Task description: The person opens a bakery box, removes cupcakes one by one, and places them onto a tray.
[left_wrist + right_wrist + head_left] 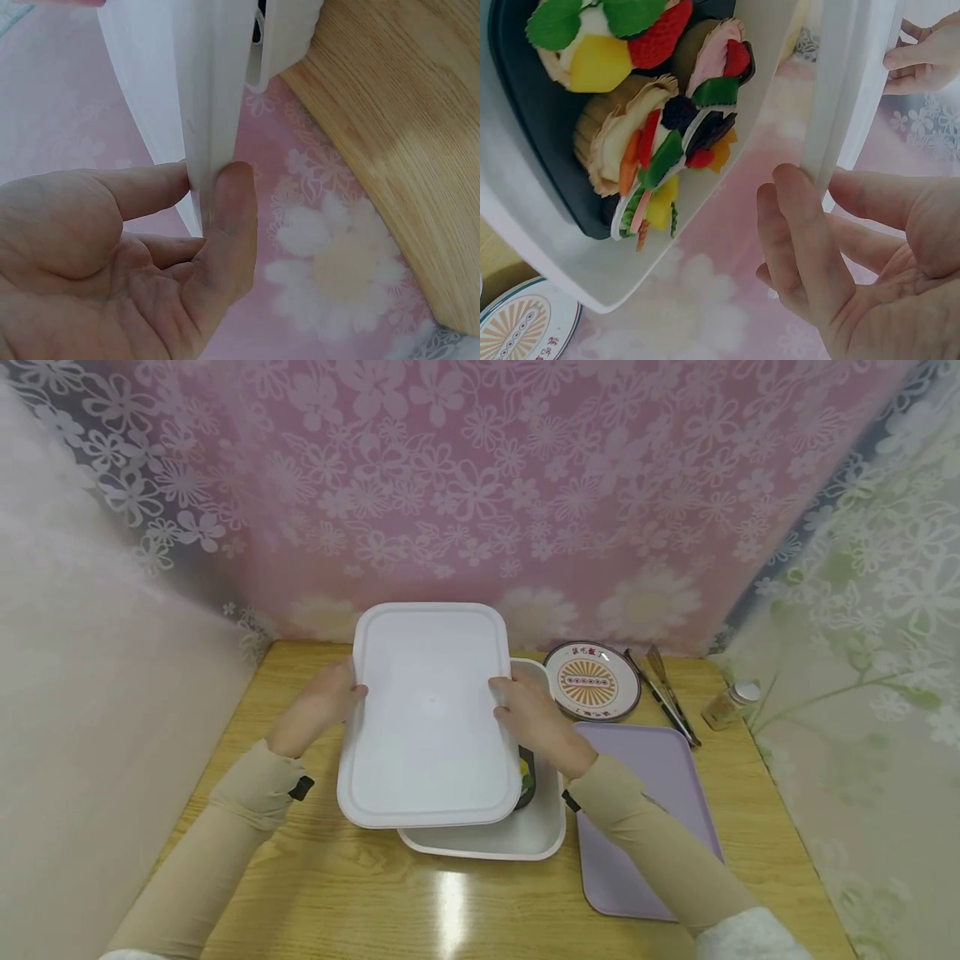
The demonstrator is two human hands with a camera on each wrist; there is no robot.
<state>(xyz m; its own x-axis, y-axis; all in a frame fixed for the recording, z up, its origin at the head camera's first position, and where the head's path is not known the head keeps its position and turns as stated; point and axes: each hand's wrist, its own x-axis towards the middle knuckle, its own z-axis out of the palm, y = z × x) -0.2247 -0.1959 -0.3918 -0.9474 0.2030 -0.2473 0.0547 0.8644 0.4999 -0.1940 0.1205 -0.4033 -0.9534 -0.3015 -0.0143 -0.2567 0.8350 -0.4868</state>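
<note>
A white rectangular lid [431,718] is held up over a white bin [480,843], covering most of it in the head view. My left hand [322,706] pinches the lid's left edge between thumb and fingers. On the opposite edge, my right hand [536,718] grips the lid the same way. The lid sits apart from the bin's rim, shifted to the left. Inside the bin, the right wrist view shows a dark tray [540,150] bearing several tarts [622,135] topped with colourful fruit pieces. Only a small part of this tray shows in the head view.
Right of the bin lies a purple tray [645,777], partly under my right forearm. Behind it are a round patterned plate [592,681], tongs [663,697] and a small glass jar [729,706] with a silver cap. Flowered curtains [480,485] enclose the wooden table [360,893].
</note>
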